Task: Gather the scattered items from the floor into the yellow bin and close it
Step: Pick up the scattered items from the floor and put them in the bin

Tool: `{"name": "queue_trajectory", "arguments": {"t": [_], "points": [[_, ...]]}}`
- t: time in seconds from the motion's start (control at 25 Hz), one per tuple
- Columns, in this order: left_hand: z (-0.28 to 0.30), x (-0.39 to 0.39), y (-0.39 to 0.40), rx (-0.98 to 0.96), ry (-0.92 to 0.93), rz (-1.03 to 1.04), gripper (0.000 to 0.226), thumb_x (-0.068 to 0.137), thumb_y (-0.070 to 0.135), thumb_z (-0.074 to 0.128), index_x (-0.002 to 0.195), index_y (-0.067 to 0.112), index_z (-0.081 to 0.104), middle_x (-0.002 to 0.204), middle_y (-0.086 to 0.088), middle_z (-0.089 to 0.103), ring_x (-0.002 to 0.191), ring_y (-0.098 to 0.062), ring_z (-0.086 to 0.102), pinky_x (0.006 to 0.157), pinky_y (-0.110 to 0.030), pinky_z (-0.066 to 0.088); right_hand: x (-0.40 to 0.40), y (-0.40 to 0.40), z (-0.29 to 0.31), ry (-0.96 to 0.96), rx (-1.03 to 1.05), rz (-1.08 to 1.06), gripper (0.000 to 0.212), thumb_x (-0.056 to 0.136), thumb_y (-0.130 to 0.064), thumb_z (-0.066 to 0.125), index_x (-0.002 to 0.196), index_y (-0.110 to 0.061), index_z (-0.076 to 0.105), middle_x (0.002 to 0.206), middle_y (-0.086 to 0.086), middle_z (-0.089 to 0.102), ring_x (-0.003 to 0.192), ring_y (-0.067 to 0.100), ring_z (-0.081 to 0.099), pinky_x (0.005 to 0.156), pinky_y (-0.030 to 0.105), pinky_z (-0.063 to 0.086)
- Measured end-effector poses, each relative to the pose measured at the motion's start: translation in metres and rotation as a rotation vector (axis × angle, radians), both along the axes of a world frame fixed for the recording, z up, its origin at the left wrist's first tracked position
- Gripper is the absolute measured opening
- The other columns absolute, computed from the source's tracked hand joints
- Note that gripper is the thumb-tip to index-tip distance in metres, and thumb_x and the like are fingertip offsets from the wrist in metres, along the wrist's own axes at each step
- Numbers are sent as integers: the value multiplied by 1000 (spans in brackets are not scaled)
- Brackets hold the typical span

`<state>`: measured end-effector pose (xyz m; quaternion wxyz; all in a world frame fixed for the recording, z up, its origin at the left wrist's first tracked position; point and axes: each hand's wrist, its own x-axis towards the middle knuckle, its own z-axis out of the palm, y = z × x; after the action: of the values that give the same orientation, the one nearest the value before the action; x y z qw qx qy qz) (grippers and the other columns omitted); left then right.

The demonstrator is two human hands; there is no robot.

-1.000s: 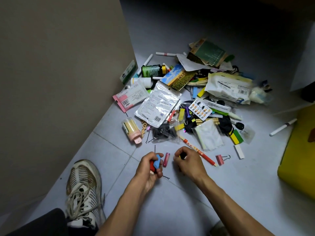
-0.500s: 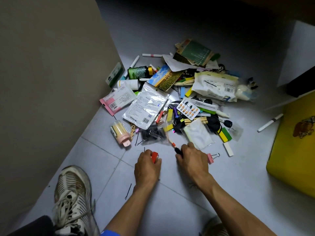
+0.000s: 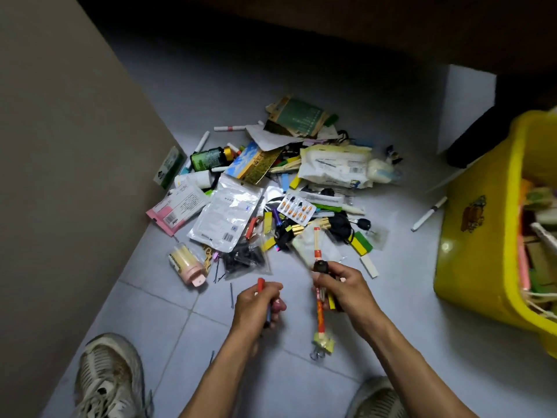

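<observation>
A heap of scattered items (image 3: 286,188) covers the grey tiled floor: packets, pens, a blister pack (image 3: 296,207), a green bottle (image 3: 208,158) and a pink-capped tube (image 3: 187,263). My left hand (image 3: 256,306) is closed around several small items, a red one (image 3: 261,285) sticking out on top. My right hand (image 3: 343,288) grips an orange pencil (image 3: 319,309) together with a black piece, a yellow tab and a clip hanging at the pencil's lower end. The open yellow bin (image 3: 482,236) stands at the right, with things inside.
A beige wall (image 3: 60,176) runs along the left. My shoes (image 3: 108,378) rest at the bottom of the view. A white marker (image 3: 429,213) lies near the bin. Loose hairpins (image 3: 231,294) lie on the tiles by my left hand. A white panel (image 3: 467,110) stands behind the bin.
Both hands have lifted off the floor with their items, and the right hand now holds the orange pencil. The view has swung right, showing the bin's open top.
</observation>
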<state>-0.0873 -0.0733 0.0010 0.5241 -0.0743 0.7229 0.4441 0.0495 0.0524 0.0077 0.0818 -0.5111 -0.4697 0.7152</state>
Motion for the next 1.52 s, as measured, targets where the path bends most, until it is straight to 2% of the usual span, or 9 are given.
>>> {"name": "queue_trajectory", "arguments": {"t": [0.24,0.36,0.56,0.72,0.84,1.0,1.24,1.4,1.52], "points": [[120,84,119,431,-277,-220,18,89,6,53,101,12,66,64,-7,59,54,-20,55,41,-20,31,100,59,122,370,27,-487,26,76,-23,71,100,-11,74,67,7,61,53,11,55,45,21,43],[182,155,197,545,-216,-475,18,88,8,55,102,13,65,77,-12,66,57,-19,62,42,-19,37,164,100,169,205,223,-713,21,77,-17,74,97,-13,74,71,5,69,59,15,63,53,26,48],[223,233,258,527,-180,-750,32,98,43,46,116,22,64,104,7,73,99,-15,63,87,-33,49,228,135,187,85,346,-864,26,91,-30,65,112,-16,69,103,6,75,94,21,72,80,37,58],[197,236,243,555,777,-1258,58,98,30,47,153,26,28,160,4,26,146,-18,26,116,-40,28,230,119,177,-90,618,-660,48,91,-46,51,139,-35,49,144,-6,51,129,12,50,106,41,43],[183,219,208,664,1183,-1412,55,91,19,54,144,11,42,147,-12,45,132,-29,43,107,-41,35,196,90,163,-58,961,-177,43,97,-45,42,137,-33,53,150,-15,43,144,5,27,116,30,24],[155,151,139,637,1273,-1418,59,86,11,57,143,14,43,152,-9,39,142,-27,30,117,-43,25,154,73,134,-155,848,33,46,100,-45,34,140,-28,50,150,-9,43,143,7,29,115,26,22],[60,63,14,59,1058,-1290,65,92,25,50,153,27,28,162,-2,20,148,-21,16,120,-37,13,89,-31,36,-325,751,543,51,96,-35,53,145,-32,41,151,-9,41,132,8,43,104,24,36],[12,27,-73,-257,946,-1009,31,89,27,49,117,22,62,124,-1,60,114,-25,52,92,-34,40,80,-80,-22,-544,723,856,39,90,-35,51,129,-30,46,129,-4,47,108,23,51,81,33,46],[-9,7,-127,-482,812,-770,12,88,24,49,98,20,53,103,-1,56,96,-24,52,71,-34,43,71,-96,-41,-585,801,899,25,84,-31,53,109,-29,48,104,-5,45,85,20,48,64,36,43]]}}
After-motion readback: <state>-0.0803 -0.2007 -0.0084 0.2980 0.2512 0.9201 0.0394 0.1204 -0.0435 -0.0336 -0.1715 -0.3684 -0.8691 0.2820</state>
